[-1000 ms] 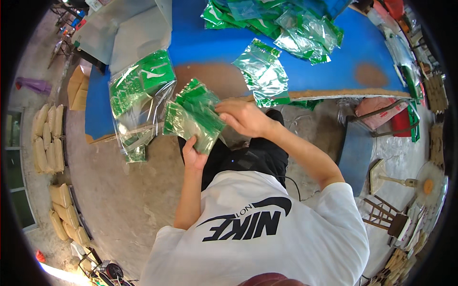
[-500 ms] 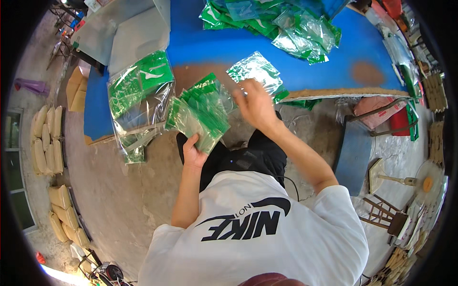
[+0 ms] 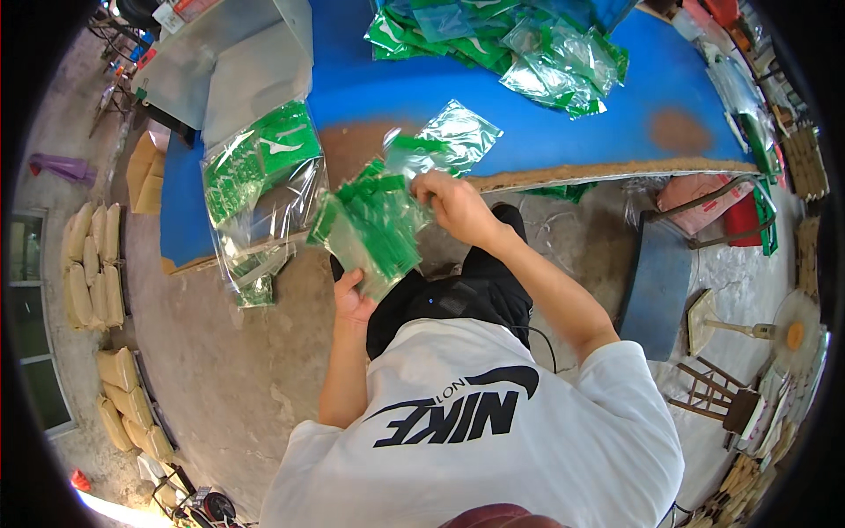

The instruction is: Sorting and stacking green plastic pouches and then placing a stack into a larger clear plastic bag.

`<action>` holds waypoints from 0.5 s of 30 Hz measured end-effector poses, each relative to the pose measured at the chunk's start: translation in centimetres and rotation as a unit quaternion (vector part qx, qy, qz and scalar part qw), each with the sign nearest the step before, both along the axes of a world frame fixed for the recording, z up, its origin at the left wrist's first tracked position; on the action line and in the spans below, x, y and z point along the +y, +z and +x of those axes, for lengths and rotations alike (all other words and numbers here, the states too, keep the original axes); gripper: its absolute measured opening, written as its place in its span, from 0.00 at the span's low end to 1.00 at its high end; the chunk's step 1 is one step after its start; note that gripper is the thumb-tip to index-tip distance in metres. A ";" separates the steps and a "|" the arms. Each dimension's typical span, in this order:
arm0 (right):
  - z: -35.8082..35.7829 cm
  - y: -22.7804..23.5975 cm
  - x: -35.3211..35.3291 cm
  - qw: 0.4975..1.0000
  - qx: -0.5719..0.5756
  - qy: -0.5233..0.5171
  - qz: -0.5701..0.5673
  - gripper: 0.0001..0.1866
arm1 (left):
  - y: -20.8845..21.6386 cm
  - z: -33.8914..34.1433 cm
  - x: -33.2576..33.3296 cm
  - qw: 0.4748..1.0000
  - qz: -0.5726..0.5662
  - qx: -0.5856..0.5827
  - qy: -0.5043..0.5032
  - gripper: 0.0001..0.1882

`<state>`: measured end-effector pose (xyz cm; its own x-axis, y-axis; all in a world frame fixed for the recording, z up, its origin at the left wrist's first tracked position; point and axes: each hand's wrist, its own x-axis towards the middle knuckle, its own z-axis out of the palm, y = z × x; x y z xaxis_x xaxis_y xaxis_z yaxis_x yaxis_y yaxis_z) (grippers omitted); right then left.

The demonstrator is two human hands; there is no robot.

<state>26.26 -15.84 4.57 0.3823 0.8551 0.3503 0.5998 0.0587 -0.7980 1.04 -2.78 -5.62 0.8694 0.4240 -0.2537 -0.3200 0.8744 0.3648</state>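
Observation:
My left hand [image 3: 355, 299] grips the lower end of a fanned stack of green and clear plastic bags [image 3: 374, 224], held in front of the table edge above my lap. My right hand [image 3: 456, 209] is at the upper right side of that stack, its fingers closed on a plastic bag [image 3: 412, 157] that is partly blurred. Just beyond it, a shiny clear bag [image 3: 466, 132] lies on the blue table, partly overlapped by the blurred one. Farther left, a large clear bag with a green panel [image 3: 289, 139] hangs over the table edge.
A heap of green and clear bags [image 3: 493, 31] covers the far part of the blue table [image 3: 651, 88]. At its left stands a grey metal box [image 3: 260, 66]. A blue bench [image 3: 653, 290], a fan [image 3: 792, 334] and a wooden stool [image 3: 717, 396] are on the right; filled sacks [image 3: 91, 264] stand left.
My right hand has moved slightly left and down toward the stack. The blurred bag now shows above its fingers, and the shiny bag's visible area on the table has shifted left.

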 end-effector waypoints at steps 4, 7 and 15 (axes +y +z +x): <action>0.8 0.9 2.2 0.981 0.139 0.078 -0.112 0.11 | 0.6 1.4 0.2 0.996 0.061 0.057 -0.013 0.34; 3.8 1.5 2.7 0.992 0.126 -0.025 0.004 0.15 | 0.6 1.8 0.2 0.997 0.054 0.059 -0.004 0.35; 10.4 0.5 -0.3 0.958 -0.260 0.013 -0.119 0.14 | 4.1 3.4 -4.2 0.993 -0.051 -0.108 -0.022 0.37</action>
